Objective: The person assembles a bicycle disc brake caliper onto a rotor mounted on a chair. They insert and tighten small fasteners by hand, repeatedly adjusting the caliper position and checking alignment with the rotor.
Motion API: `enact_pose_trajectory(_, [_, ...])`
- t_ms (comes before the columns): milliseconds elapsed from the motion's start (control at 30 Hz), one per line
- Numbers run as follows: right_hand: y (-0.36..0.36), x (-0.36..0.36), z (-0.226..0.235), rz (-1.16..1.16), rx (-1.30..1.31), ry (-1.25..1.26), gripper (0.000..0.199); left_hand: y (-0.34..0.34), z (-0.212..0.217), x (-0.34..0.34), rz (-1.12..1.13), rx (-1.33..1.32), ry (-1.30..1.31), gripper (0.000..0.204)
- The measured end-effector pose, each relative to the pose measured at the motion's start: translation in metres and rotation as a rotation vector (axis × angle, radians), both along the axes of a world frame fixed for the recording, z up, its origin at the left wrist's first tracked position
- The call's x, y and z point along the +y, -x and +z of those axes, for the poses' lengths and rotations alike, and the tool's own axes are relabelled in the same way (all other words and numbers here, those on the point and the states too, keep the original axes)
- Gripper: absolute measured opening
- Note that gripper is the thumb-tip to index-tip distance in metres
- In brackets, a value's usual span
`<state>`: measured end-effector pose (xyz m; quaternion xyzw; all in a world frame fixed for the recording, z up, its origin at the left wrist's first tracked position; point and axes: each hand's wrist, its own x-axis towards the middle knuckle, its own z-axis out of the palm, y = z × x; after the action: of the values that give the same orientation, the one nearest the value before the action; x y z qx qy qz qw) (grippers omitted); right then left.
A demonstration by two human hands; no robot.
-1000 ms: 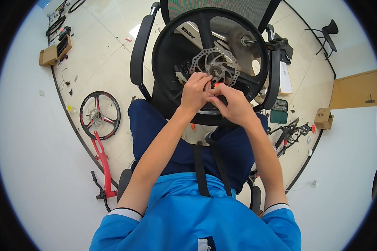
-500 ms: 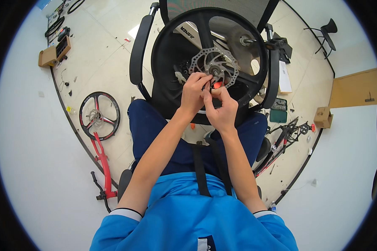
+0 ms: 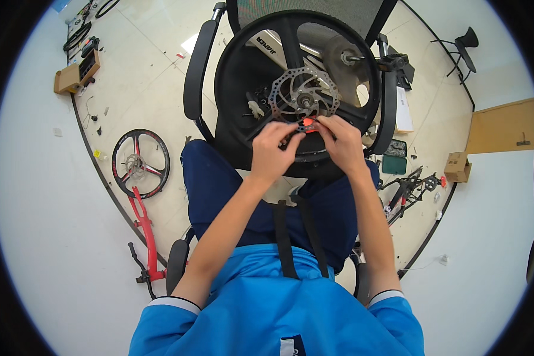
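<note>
A black bicycle wheel point(image 3: 221, 80) with broad spokes lies on an office chair point(image 3: 194, 77) in front of me. A perforated metal disc brake rotor point(image 3: 277, 95) surrounds its hub point(image 3: 305, 101). Just below the rotor, my left hand point(image 3: 273, 145) is closed, thumb and fingertips pinched at a small dark part. Opposite it, my right hand point(image 3: 344, 141) is closed as well, pinching at the right end of what seems the same part. Fingers hide much of it, so its kind is unclear. Between the fingertips shows something bright orange point(image 3: 308, 121).
A pale crumpled piece point(image 3: 256, 109) lies within the wheel's left opening. On the floor at left are a black-and-red wheel point(image 3: 162, 148) and a red bicycle frame piece point(image 3: 149, 237). Bicycle frame parts point(image 3: 404, 193), a green case point(image 3: 394, 164) and a cardboard box point(image 3: 457, 167) lie right.
My hands have moved apart and slightly down, away from the hub, uncovering the rotor's lower part. The right hand has shifted right. My right knee has moved inward.
</note>
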<state>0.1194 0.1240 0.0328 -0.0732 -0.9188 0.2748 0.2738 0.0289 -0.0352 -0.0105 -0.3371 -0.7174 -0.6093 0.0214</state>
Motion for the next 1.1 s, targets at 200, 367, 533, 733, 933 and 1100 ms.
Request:
enact_pose_trajectory(200, [0.026, 0.016, 0.0, 0.094, 0.03, -0.3, 0.011, 0.047, 0.002, 0.014, -0.105, 0.278, 0.054, 0.021])
enact_pose_trajectory(367, [0.033, 0.018, -0.002, 0.152, -0.033, -0.439, 0.012, 0.05, -0.006, 0.018, -0.122, 0.316, 0.092, 0.018])
enact_pose_trajectory(533, [0.037, 0.02, 0.008, 0.185, -0.066, -0.527, 0.011, 0.047, -0.012, 0.022, -0.087, 0.32, 0.061, 0.017])
enact_pose_trajectory(733, [0.037, 0.027, 0.017, 0.213, -0.084, -0.529, 0.013, 0.04, -0.016, 0.03, -0.035, 0.322, 0.025, 0.017])
enact_pose_trajectory(933, [0.045, 0.046, 0.033, 0.224, -0.111, -0.538, 0.019, 0.037, -0.017, 0.034, 0.033, 0.345, -0.023, 0.014])
enact_pose_trajectory(1100, [0.051, 0.063, 0.055, 0.22, -0.109, -0.497, 0.022, 0.035, -0.017, 0.037, 0.064, 0.332, -0.035, 0.012])
